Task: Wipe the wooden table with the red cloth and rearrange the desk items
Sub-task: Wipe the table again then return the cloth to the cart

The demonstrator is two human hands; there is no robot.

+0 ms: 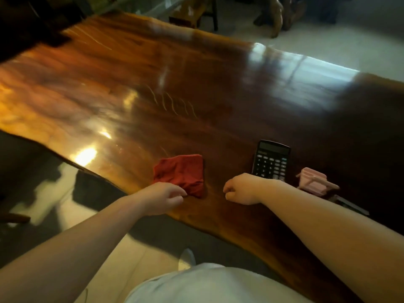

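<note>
L hand (162,197) pinches red cloth (180,173); R hand (241,190) fisted, empty, by calculator (271,161).

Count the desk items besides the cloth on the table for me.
3 visible: a black calculator right of the red cloth, a pink holder further right, and a dark flat item partly hidden behind the right forearm. More may be hidden.

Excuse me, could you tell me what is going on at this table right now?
A person stands at the wooden table. Their left hand touches the near edge of a folded red cloth, its grip not clearly closed. The right hand is fisted, empty, beside a black calculator and a pink holder.
</note>
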